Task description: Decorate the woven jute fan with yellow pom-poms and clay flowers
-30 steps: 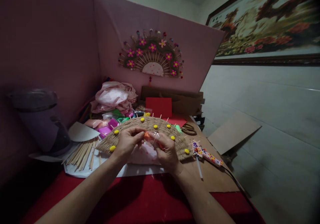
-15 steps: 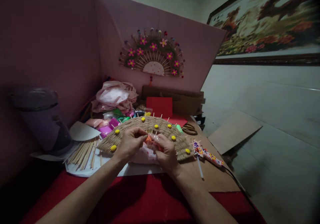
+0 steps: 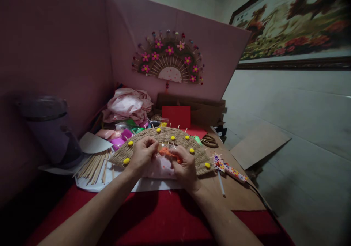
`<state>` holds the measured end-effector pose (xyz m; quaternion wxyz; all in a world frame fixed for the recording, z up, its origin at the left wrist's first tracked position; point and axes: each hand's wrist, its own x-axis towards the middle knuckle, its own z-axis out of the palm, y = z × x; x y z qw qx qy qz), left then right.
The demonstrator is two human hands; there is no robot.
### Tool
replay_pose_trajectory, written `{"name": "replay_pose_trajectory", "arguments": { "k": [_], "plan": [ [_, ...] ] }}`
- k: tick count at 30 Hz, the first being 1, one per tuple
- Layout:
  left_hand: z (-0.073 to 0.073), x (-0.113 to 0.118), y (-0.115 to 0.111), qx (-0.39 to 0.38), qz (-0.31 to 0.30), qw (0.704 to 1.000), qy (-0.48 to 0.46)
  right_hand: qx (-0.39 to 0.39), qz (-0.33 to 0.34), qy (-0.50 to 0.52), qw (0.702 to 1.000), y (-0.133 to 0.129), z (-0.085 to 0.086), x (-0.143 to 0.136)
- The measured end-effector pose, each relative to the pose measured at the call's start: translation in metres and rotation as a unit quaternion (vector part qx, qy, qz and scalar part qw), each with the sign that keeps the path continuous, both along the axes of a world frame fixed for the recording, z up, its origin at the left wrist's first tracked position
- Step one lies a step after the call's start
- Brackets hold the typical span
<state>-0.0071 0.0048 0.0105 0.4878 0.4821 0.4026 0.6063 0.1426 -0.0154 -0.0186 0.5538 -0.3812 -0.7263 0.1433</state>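
My left hand [image 3: 142, 156] and my right hand [image 3: 184, 165] meet over a woven straw fan [image 3: 164, 143] that lies on the red table [image 3: 153, 216]. Between their fingertips they pinch a small clear plastic bag with orange clay [image 3: 168, 152] inside. The fan carries several yellow clay dots [image 3: 126, 161] along its arc, with thin stick tips poking out of its far edge. A white dotted cloth [image 3: 161, 171] lies under my hands.
A floral-patterned glue gun [image 3: 229, 171] lies to the right on brown cardboard [image 3: 238, 193]. Bamboo sticks [image 3: 93, 167], coloured clay tubs [image 3: 122, 138], pink cloth [image 3: 127, 105] and a purple pot [image 3: 51, 131] sit left and behind. A finished flowered fan [image 3: 170, 59] hangs on the pink partition.
Both hands have stayed over the fan and kept working the little bag; the orange clay now shows more between the fingertips. The view has shifted slightly.
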Motion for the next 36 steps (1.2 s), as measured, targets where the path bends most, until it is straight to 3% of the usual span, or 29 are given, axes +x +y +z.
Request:
{"name": "replay_pose_trajectory", "arguments": {
  "k": [7,13,19,27,36],
  "plan": [
    [0.002,-0.003,0.001,-0.015,-0.012,1.0,-0.015,-0.063,0.023,0.132,0.989,0.002,0.001,-0.001],
    [-0.003,-0.003,0.0,-0.053,-0.114,0.992,0.017,-0.067,0.018,0.154,0.986,0.005,0.004,0.0],
    [-0.005,-0.005,0.002,-0.016,-0.099,0.995,0.029,-0.1,0.088,0.136,0.982,0.006,0.005,0.0],
    [-0.009,0.003,0.0,-0.023,-0.086,0.996,0.019,-0.078,0.053,0.068,0.993,0.007,-0.005,-0.001],
    [-0.005,0.005,0.0,-0.037,-0.038,0.998,-0.03,-0.103,0.029,0.181,0.978,0.005,0.008,-0.002]
  ]
}}
